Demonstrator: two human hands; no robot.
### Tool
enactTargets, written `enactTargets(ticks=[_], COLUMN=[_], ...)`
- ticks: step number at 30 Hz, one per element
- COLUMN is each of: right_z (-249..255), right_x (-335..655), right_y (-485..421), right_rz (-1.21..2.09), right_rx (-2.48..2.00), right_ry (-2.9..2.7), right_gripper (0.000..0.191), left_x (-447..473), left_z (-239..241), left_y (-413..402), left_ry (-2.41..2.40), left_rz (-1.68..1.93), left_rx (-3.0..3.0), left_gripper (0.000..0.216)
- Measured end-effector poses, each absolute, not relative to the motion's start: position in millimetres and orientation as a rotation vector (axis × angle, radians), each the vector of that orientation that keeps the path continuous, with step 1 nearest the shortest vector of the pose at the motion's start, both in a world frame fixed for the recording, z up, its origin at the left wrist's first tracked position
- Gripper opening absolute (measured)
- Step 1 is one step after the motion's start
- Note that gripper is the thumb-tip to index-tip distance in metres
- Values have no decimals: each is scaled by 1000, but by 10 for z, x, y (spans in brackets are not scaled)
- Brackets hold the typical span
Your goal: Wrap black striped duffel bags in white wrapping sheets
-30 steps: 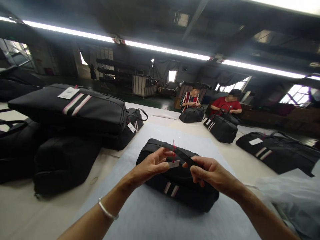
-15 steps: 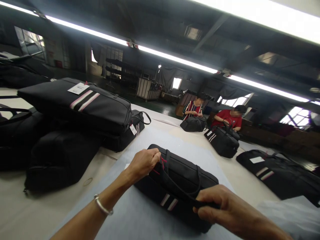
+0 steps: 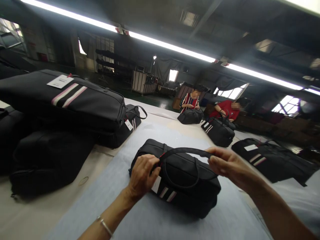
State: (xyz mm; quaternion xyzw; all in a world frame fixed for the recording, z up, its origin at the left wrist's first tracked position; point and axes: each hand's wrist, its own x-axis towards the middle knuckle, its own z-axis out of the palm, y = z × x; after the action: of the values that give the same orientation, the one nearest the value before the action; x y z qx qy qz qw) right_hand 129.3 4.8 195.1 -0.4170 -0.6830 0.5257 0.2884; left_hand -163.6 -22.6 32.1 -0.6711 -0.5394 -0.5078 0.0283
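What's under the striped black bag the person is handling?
A pale sheet spread over the table; the bag lies on it, left hand and right hand gripping its handle. Whatever is directly beneath the bag is covered.

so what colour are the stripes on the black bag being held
Pink and white stripes, head view.

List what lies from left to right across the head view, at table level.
Going rightward: striped bag atop the stack → left hand → handle → right hand → tagged bag lying flat.
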Motion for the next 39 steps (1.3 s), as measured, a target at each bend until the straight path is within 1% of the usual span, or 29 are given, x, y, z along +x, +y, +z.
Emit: enactTargets(ticks=[2, 4, 6, 9, 11, 13, 15, 18, 20, 21, 25, 28, 31, 33, 35, 37, 39], right_z=[2003, 2014, 1967, 1760, 1528, 1246, 962, 631, 491, 440, 304, 267, 327, 446, 625, 817, 935], right_x=[1178, 1093, 1045, 1023, 1026, 1039, 1066, 1138, 1197, 1224, 1293, 1319, 1375, 1453, 1576, 1738, 1913], right_y=[139, 292, 504, 885, 1134, 1349, 1525, 1762, 1928, 2012, 2270, 2327, 2308, 2245, 2075, 1721, 1148], right_rz=[1350, 1252, 1110, 763, 478, 311, 321, 444, 544, 595, 757, 854, 912, 854, 685, 455, 255], right_rx=[-1095, -1057, -1042, -1165, -1337, -1509, -1648, -1846, -1983, -2042, -2157, -2111, -1987, -1825, -1619, -1451, -1370], right_ry=[-1807, -1777, -1740, -1662, -1656, -1691, -1748, -1840, -1889, -1903, -1911, -1895, -1835, -1709, -1594, -1580, -1644], right_gripper=[46, 46, 47, 55, 58, 50, 37, 21, 13, 13, 25, 29, 34, 37, 33, 28, 24], left_x=[-1441, -1205, -990, -812, -795, -818, -840, -836, -824, -820, -821, -846, -923, -1023, -1166, -1348, -1554], left_z=[402, 401, 276, -92, -344, -515, -584, -582, -580, -587, -618, -574, -474, -425, -438, -550, -771], left_y=[-297, -322, -343, -436, -524, -590, -604, -529, -450, -412, -301, -270, -329, -455, -682, -1029, -1489], left_ry=[-1289, -1096, -1114, -1187, -1170, -1144, -1160, -1206, -1183, -1169, -1145, -1095, -998, -989, -1076, -1209, -1315], left_rz=[-1417, -1167, -938, -726, -705, -721, -718, -698, -706, -717, -802, -946, -1142, -1237, -1266, -1231, -1136], left_rx=[-2275, -2513, -2662, -2746, -2719, -2692, -2690, -2710, -2722, -2720, -2691, -2713, -2751, -2732, -2687, -2673, -2735], left_gripper=[28, 40, 45, 34, 38, 48, 54, 49, 45, 44, 42, 42, 47, 51, 51, 45, 33])
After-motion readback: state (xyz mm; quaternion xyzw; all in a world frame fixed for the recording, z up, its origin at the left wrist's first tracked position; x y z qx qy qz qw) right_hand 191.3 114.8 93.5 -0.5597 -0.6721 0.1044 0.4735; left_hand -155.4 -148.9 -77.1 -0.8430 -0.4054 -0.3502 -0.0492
